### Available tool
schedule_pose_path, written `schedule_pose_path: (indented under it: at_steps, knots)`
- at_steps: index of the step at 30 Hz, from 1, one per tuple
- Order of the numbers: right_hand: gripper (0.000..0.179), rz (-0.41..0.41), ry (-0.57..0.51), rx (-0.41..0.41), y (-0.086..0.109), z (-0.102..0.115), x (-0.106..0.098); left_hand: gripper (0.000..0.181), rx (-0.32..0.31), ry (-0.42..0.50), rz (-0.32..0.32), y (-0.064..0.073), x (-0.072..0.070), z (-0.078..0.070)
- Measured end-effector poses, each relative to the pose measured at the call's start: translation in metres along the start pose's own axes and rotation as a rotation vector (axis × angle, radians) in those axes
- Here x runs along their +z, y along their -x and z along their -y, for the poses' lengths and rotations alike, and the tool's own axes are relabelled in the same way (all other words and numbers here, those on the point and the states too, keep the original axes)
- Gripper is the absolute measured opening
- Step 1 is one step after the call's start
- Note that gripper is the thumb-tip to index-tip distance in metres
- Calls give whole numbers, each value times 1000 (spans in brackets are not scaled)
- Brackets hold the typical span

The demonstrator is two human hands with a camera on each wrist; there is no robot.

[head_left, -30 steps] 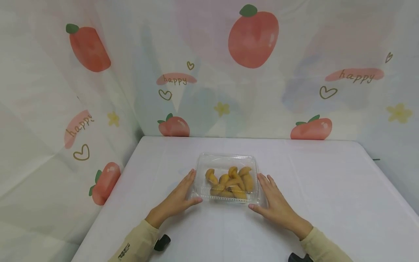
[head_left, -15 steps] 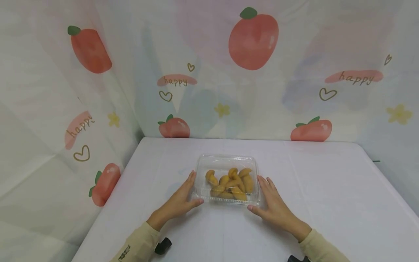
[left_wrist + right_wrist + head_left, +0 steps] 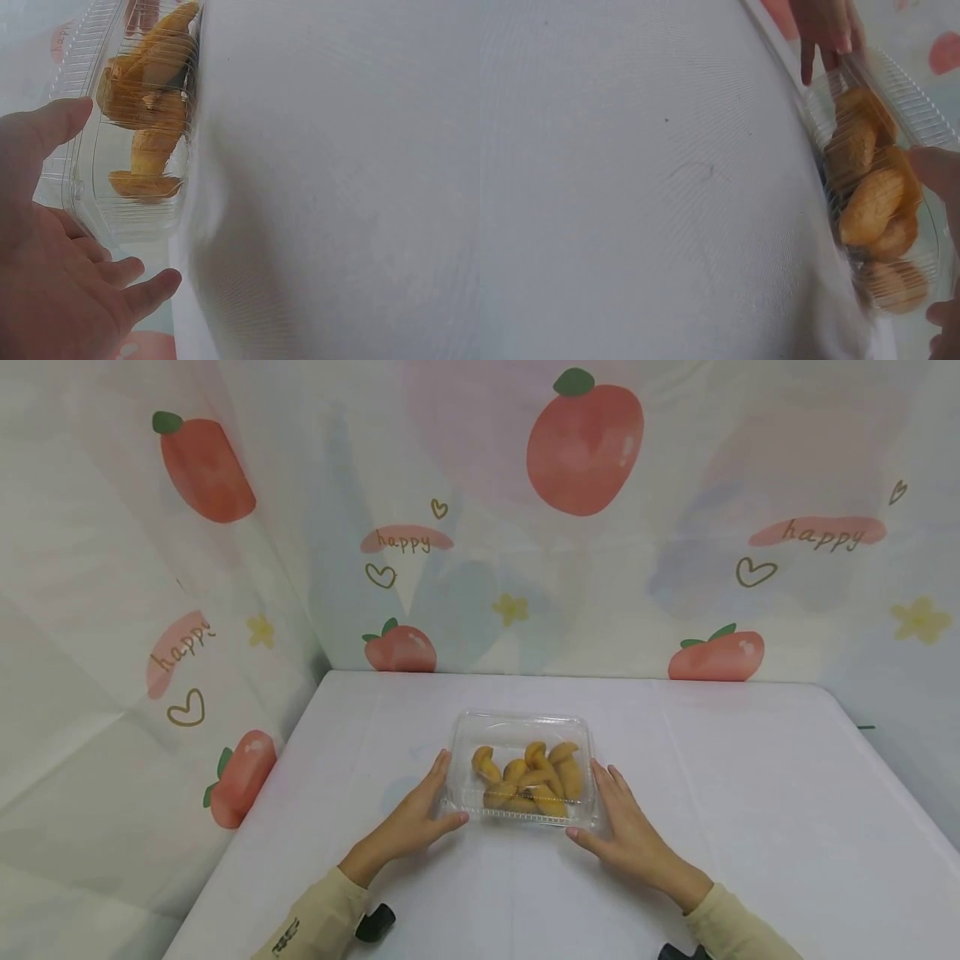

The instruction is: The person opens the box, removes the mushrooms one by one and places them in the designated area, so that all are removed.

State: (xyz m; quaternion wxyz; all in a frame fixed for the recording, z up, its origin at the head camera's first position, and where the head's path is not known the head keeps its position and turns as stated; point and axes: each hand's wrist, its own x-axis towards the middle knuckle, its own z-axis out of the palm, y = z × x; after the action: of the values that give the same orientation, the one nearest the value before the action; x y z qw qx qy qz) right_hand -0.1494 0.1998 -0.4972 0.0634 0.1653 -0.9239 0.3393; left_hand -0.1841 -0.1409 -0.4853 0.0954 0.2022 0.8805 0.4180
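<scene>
Head view showed a clear plastic container (image 3: 517, 723) resting on a white-covered table (image 3: 750, 768), with a person's two bare hands on either side of it. Inside the container lay a cluster of yellow-brown mushrooms (image 3: 534, 778), mostly bunched toward its near and right parts, with one on its own near the left wall. A ridged strip ran along the container's near edge.

At the container's left side was the left hand (image 3: 407, 822), its fingers nearly straight along that wall and its thumb spread wide toward the near left corner. At the container's right side was the right hand (image 3: 637, 837), its fingers likewise extended and its thumb stretched toward the near right corner. Both hands framed the container with fingers and thumb well parted, neither curled round it; how firmly they pressed could not be told.

From the left wrist, the thumb tip overlapped the container's rim, and mushrooms showed through its ribbed wall. From the right wrist, the other hand appeared at the container's far end.

Nearer the person than the container were two pale beige sleeves (image 3: 318, 914), each with a black object (image 3: 375, 923) beside it. Beyond the container hung a pale backdrop (image 3: 465, 435) printed with red fruit, hearts, yellow flowers and the word "happy".
</scene>
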Motion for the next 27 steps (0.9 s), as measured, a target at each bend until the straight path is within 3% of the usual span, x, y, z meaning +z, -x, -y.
schedule_pose_path:
  at_steps: [9,27]
  knots:
    - [100,77,-137,67,0,9,-2,96,3,-19,-9,2,0,-2]
    - [99,103,-282,112,2,12,-4,92,-21,-19,-14,2,3,-6]
